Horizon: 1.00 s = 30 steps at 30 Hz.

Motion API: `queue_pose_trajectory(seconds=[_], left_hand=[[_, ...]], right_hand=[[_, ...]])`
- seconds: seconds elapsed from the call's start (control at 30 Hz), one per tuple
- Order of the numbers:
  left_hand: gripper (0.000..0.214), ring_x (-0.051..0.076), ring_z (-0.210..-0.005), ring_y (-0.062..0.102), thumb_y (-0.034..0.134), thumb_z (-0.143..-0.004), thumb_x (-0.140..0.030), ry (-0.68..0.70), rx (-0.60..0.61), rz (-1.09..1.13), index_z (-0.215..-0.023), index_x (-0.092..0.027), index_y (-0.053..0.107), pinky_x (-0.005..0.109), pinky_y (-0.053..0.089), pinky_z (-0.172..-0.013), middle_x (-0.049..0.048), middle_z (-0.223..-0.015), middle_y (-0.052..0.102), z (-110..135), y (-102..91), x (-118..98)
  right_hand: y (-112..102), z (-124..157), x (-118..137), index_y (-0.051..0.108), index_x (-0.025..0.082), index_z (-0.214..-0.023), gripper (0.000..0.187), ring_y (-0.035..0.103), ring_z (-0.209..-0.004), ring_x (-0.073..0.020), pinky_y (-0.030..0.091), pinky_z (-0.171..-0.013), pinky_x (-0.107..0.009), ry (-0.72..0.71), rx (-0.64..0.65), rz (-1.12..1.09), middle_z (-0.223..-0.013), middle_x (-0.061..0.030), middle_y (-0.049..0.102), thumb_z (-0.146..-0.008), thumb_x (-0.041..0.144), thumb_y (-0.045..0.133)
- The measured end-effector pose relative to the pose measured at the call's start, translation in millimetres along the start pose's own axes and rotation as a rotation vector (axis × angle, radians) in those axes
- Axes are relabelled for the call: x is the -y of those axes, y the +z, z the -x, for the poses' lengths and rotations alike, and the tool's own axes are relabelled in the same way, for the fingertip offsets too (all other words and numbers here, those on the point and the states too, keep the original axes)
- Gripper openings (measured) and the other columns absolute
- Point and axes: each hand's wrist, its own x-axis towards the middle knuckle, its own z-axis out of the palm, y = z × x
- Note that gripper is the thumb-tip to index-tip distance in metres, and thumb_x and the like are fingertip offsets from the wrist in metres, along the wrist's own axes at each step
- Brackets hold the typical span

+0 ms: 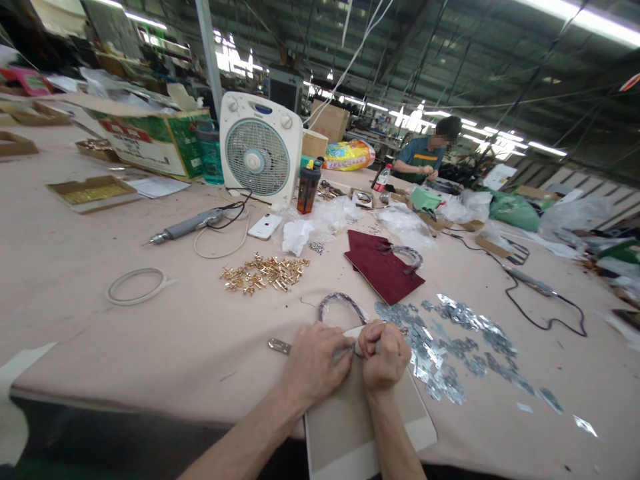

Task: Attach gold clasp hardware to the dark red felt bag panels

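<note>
A flat beige bag panel (345, 427) with pale edges lies at the table's front edge, its lower part reaching past it. From its top rises a plastic-wrapped dark handle (343, 299). My left hand (317, 363) is closed on the panel's upper edge, thumb and forefinger near the handle's base. Beside it, my right hand (385, 353) is curled into a fist over the panel's top; whatever is inside its fingers is hidden. A metal strip with holes (279, 345) pokes out left of my left hand. Flat silver metal plates (430, 357) are scattered to the right.
Gold-coloured fasteners (267, 272) lie heaped ahead, near a tape roll (137, 285), an electric screwdriver (193, 225) and a phone (265, 226). Maroon bag pieces (385, 270) lie beyond my hands. A fan (257, 150) stands behind. Another screwdriver (530, 281) trails its cord right. A person (423, 160) works farther back.
</note>
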Motion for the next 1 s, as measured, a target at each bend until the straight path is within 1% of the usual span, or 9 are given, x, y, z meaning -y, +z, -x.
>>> queue_pose_trajectory(seconds=[0.17,0.33,0.37,0.43,0.57,0.63,0.73,0.83,1.0], left_hand=[[0.014,0.024,-0.108,0.063,0.065,-0.093,-0.030,0.011,0.018,-0.024,-0.103,-0.033,0.074,0.040,0.043,-0.091,0.0002,-0.111,0.077,0,-3.5,-3],[0.012,0.023,-0.107,0.062,0.060,-0.098,-0.034,0.043,0.026,-0.010,-0.103,-0.032,0.070,0.039,0.045,-0.090,-0.0012,-0.109,0.075,0,-7.3,-3],[0.012,0.023,-0.108,0.062,0.060,-0.098,-0.034,0.047,0.022,-0.006,-0.104,-0.032,0.070,0.039,0.046,-0.091,-0.0015,-0.111,0.075,0,-6.9,-3],[0.013,0.023,-0.110,0.062,0.063,-0.096,-0.032,0.050,0.008,0.004,-0.107,-0.033,0.069,0.039,0.047,-0.094,-0.0021,-0.116,0.075,1,-4.9,-1],[0.026,0.024,-0.112,0.063,0.069,-0.092,-0.031,0.030,-0.032,0.036,-0.117,-0.032,0.068,0.042,0.048,-0.097,-0.0006,-0.120,0.075,3,1.0,3],[0.025,0.024,-0.111,0.063,0.071,-0.090,-0.032,0.038,-0.041,0.043,-0.115,-0.031,0.070,0.043,0.049,-0.098,0.0000,-0.120,0.075,3,2.7,5],[0.019,0.024,-0.111,0.064,0.071,-0.091,-0.033,0.064,-0.045,0.038,-0.110,-0.033,0.074,0.043,0.049,-0.099,-0.0009,-0.122,0.075,2,3.5,6],[0.016,0.024,-0.111,0.064,0.070,-0.093,-0.033,0.073,-0.058,0.029,-0.108,-0.034,0.075,0.043,0.050,-0.101,-0.0018,-0.122,0.075,2,3.8,6],[0.013,0.024,-0.109,0.065,0.069,-0.094,-0.034,0.075,-0.091,-0.016,-0.105,-0.032,0.075,0.043,0.051,-0.098,-0.0006,-0.120,0.076,2,4.8,5]], right_hand=[[-1,-3,-4,0.052,0.021,-0.067,0.042,0.037,-0.044,-0.0106,0.030,-0.043,-0.026,0.047,0.107,0.217,-0.054,0.0058,0.041,-0.105,0.038,0.045],[6,-2,0,0.053,0.020,-0.065,0.042,0.044,-0.050,-0.0121,0.034,-0.052,-0.028,-0.042,0.217,0.516,-0.055,0.0042,0.045,-0.103,0.037,0.048],[6,-1,1,0.053,0.020,-0.065,0.042,0.044,-0.050,-0.0118,0.034,-0.052,-0.028,-0.042,0.215,0.514,-0.055,0.0042,0.045,-0.103,0.037,0.049],[5,-1,4,0.053,0.020,-0.065,0.042,0.041,-0.047,-0.0107,0.031,-0.049,-0.026,0.013,0.176,0.399,-0.054,0.0051,0.043,-0.103,0.038,0.050],[-2,-15,12,0.050,0.021,-0.067,0.040,0.033,-0.040,-0.0079,0.026,-0.040,-0.021,0.118,-0.053,-0.040,-0.052,0.0079,0.038,-0.103,0.040,0.049],[-4,-26,13,0.051,0.021,-0.069,0.038,0.033,-0.039,-0.0070,0.027,-0.040,-0.020,0.137,-0.115,-0.132,-0.053,0.0083,0.039,-0.101,0.041,0.051],[-1,-39,9,0.052,0.020,-0.070,0.039,0.034,-0.038,-0.0063,0.026,-0.038,-0.018,0.243,-0.039,-0.110,-0.052,0.0078,0.042,-0.099,0.045,0.056],[7,-43,0,0.053,0.019,-0.068,0.042,0.034,-0.037,-0.0061,0.024,-0.036,-0.018,0.326,0.047,-0.038,-0.051,0.0080,0.041,-0.097,0.050,0.059],[17,-43,-6,0.053,0.020,-0.066,0.044,0.031,-0.036,-0.0066,0.022,-0.035,-0.019,0.350,0.106,0.047,-0.047,0.0095,0.036,-0.093,0.053,0.062]])
